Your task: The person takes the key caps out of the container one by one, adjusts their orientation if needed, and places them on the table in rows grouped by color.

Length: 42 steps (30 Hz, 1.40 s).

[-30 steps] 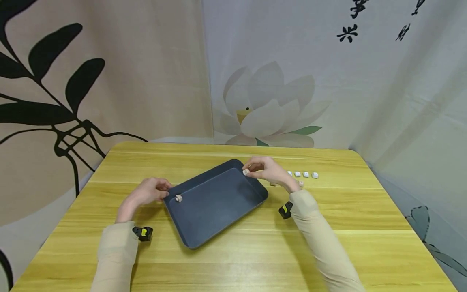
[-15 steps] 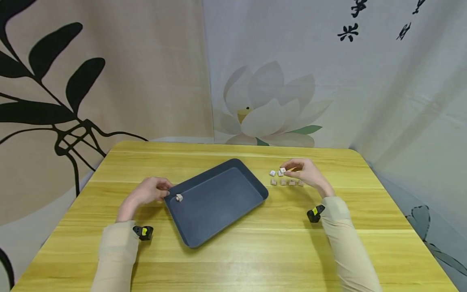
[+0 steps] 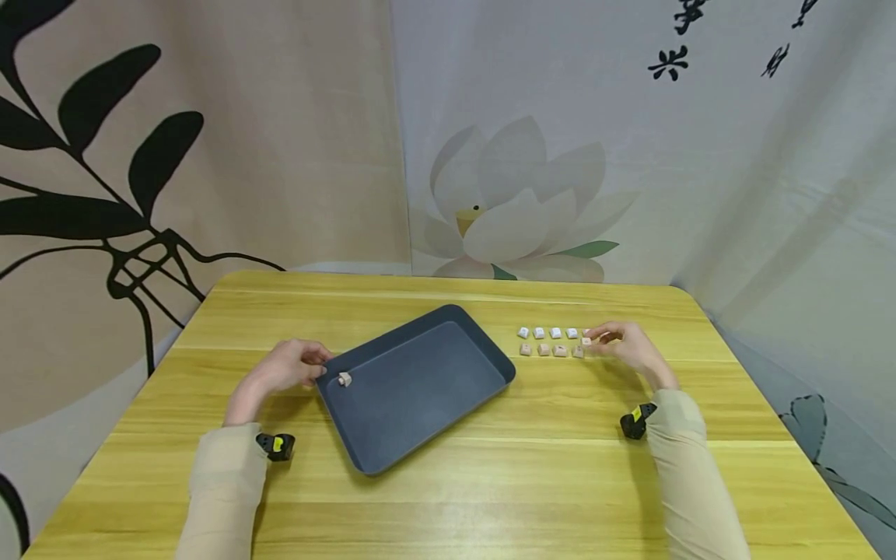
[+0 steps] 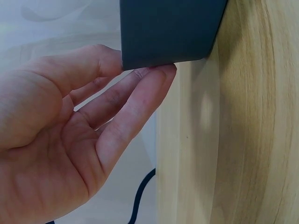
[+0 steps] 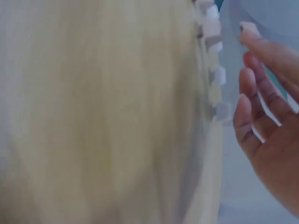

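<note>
My right hand (image 3: 630, 346) is at the right end of two short rows of keycaps, pinching a pale pink keycap (image 5: 250, 30) between thumb and fingertip. The back row has white keycaps (image 3: 555, 333); the front row has pinkish ones (image 3: 560, 351), with markings too small to read. Fingers of the right hand partly hide the end of the back row. At the far-left corner of a dark grey rectangular tray (image 3: 420, 404), my left hand (image 3: 287, 365) pinches the rim. One pinkish keycap (image 3: 344, 379) lies inside the tray near that corner.
The tray sits at an angle on a wooden table (image 3: 490, 498), left of the keycap rows. Behind the table hangs a printed curtain (image 3: 315, 155). Both wrists wear small black cameras (image 3: 637, 421). The right wrist view is blurred.
Holding a keycap, my right hand has moved right from the tray's far-right corner, over the white row, to the rows' right end. My left hand stays at the tray.
</note>
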Tool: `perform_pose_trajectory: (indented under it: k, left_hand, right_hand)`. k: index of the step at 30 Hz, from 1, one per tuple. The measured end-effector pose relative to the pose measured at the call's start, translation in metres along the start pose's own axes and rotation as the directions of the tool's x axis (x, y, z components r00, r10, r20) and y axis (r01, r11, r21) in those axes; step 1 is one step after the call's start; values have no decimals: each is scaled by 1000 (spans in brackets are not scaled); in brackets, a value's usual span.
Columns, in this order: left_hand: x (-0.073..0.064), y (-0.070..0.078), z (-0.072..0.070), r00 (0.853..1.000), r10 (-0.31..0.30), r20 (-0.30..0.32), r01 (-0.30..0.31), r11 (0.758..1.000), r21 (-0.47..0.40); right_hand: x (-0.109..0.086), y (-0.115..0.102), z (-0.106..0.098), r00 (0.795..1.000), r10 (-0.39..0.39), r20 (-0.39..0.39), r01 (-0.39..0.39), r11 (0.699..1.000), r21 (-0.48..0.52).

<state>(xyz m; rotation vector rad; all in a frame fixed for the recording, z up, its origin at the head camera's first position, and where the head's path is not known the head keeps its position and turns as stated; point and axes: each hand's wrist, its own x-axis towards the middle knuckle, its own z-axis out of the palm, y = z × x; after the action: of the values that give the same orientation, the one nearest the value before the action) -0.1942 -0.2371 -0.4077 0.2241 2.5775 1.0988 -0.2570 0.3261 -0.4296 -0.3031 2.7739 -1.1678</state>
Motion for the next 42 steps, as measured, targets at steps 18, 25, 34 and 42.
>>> perform_pose_trajectory:
  k: [18,25,34,42]
  left_hand:
    - [1,0,0,1000,-21,-5,21,1000,8]
    - [0,0,0,1000,-12,-3,12,1000,-1]
    - [0,1,0,1000,-14,-9,14,1000,10]
    - [-1,2,1,1000,-10,-13,10,1000,22]
  right_hand:
    - [1,20,-1,999,45,4,-45,994,-103]
    - [0,6,-10,999,31,30,-27,991,-134]
    - [22,-61,-13,998,-65,13,67,989,-133]
    - [64,-135,36,941,-335,-49,336,941,26]
